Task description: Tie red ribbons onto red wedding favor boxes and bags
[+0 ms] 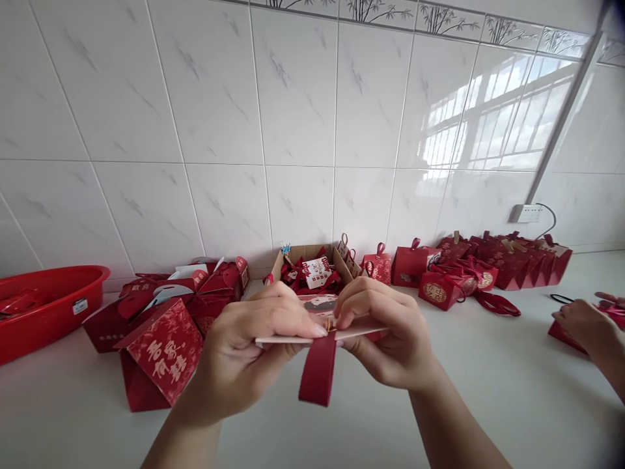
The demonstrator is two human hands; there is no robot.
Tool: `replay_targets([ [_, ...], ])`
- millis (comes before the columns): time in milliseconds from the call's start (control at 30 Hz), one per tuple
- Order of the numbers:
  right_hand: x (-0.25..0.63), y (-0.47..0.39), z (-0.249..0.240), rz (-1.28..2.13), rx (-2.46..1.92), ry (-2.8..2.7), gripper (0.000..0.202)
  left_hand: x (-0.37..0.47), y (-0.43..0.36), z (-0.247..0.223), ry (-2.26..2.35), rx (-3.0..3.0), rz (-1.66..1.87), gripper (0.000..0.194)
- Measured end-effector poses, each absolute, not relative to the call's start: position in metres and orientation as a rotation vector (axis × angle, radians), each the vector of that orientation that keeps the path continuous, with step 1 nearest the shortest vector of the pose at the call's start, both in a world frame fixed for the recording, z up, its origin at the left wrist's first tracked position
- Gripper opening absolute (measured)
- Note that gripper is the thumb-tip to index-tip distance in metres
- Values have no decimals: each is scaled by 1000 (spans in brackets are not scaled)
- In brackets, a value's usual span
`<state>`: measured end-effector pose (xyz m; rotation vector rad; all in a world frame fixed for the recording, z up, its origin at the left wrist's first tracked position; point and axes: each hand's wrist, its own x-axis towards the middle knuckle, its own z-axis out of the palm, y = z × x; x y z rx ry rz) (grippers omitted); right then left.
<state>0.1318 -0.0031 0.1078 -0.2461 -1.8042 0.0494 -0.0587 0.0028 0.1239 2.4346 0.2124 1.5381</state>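
Both of my hands are raised over the counter and pinch a stiff printed card, seen nearly edge-on. My left hand grips its left part, thumb below and fingers on top. On the right part, my right hand has its fingertips bent down close to a small gold-coloured fastener at the middle. From there a dark red ribbon loop hangs toward me. Part of the card's printed face shows behind the fingers; most of it is hidden.
An open cardboard box holds red ribbon pieces and cards. Red gift boxes stand at left and along the wall at right. A red plastic basin sits far left. Another person's hand works on a red box at far right.
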Motion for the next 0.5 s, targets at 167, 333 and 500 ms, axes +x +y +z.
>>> replay_targets([
  [167,130,-3,108,67,-309,-1757,11,-58,4,120,277,2253,1447,13],
  [333,130,-4,110,143,-391,-1734,12,-55,-1,119,456,2101,1355,6],
  [500,125,-5,111,189,-470,-1693,16,-51,1,119,585,1995,1458,23],
])
